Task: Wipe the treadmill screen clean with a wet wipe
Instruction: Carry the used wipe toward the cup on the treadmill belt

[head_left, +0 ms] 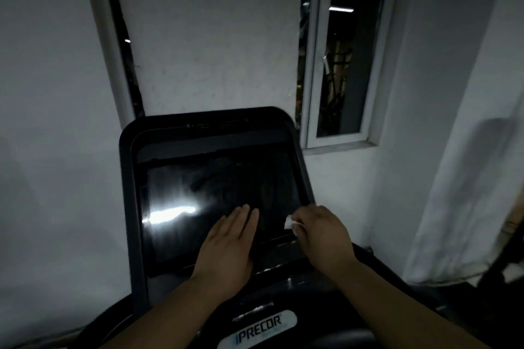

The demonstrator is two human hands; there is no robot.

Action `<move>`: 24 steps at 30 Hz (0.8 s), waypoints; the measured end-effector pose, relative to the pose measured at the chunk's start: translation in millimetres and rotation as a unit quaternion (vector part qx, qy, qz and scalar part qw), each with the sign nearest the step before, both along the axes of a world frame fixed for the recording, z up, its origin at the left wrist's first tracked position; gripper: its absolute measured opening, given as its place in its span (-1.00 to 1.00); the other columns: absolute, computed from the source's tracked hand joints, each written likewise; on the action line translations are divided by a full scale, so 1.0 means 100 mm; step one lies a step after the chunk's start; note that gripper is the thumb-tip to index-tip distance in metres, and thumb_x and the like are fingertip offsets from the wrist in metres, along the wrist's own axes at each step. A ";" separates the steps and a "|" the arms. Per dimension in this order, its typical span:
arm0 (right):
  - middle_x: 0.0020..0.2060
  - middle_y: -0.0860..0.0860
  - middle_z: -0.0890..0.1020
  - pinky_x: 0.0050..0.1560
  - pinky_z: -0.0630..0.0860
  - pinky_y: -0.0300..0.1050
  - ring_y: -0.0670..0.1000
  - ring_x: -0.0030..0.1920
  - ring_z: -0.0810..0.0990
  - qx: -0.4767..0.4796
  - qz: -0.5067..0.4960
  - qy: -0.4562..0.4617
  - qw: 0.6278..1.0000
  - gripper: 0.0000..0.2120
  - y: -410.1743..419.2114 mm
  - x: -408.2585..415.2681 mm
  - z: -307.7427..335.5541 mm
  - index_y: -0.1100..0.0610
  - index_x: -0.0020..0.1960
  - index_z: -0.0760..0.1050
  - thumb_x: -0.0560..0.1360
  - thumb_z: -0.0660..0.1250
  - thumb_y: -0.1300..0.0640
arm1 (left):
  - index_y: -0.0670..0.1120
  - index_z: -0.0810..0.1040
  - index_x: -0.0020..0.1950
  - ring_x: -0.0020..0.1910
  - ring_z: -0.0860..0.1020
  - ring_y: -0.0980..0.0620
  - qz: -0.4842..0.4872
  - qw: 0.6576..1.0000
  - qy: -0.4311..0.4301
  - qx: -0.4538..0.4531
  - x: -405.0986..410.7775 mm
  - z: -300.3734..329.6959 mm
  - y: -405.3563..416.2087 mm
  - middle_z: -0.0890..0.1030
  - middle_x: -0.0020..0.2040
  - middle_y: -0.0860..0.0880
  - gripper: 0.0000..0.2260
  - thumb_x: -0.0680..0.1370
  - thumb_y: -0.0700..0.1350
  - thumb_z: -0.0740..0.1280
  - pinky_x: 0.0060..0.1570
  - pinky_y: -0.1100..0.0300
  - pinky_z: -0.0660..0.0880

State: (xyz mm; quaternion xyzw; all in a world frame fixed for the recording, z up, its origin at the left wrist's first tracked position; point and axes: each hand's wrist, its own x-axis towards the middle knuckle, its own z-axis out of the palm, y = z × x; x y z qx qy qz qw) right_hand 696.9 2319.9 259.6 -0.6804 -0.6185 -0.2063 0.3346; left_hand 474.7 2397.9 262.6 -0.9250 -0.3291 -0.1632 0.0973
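The treadmill screen (198, 190) is a dark glossy panel in a black console frame, with a bright light reflection at its lower left. My left hand (226, 246) lies flat on the lower middle of the screen, fingers straight and close together. My right hand (323, 232) is at the screen's lower right corner, fingers pinched on a small crumpled white wet wipe (289, 221) that touches the glass.
The console frame (127, 207) stands close to a white wall. A Precor badge (259, 330) sits below the screen. A window (340, 65) is behind on the right, partly covered by a white board (212, 37). A white curtain (467, 178) hangs at the far right.
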 end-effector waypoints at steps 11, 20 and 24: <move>-0.27 -0.09 0.57 -0.19 0.34 -0.15 0.00 -0.23 0.54 0.040 -0.034 -0.021 0.998 -0.90 -1.42 0.59 0.27 -0.02 -0.23 0.52 0.32 0.42 0.12 | -0.12 0.35 0.57 0.44 0.47 -0.10 -0.007 1.000 -0.008 0.023 0.66 0.30 -1.28 0.46 0.50 -0.14 -0.05 0.16 -0.08 0.50 0.46 0.08 0.16; -0.17 -0.10 0.60 -0.13 0.33 -0.17 0.00 -0.10 0.54 0.009 -0.052 -0.027 0.998 -0.92 -2.70 0.90 0.35 -0.01 -0.12 0.53 0.42 0.27 0.07 | -0.14 0.38 0.55 0.43 0.46 -0.10 -0.022 0.999 0.031 0.039 1.06 0.42 -2.45 0.47 0.49 -0.16 0.03 0.08 -0.04 0.59 0.51 0.15 -0.15; -0.16 -0.10 0.60 -0.11 0.30 -0.19 -0.01 -0.10 0.52 0.020 -0.068 -0.027 0.997 -0.90 -3.14 0.92 0.48 0.00 -0.12 0.52 0.39 0.39 0.14 | -0.16 0.41 0.53 0.40 0.50 -0.09 -0.035 0.997 0.032 0.055 1.10 0.53 -2.80 0.52 0.45 -0.15 0.01 0.09 0.00 0.60 0.48 0.10 0.06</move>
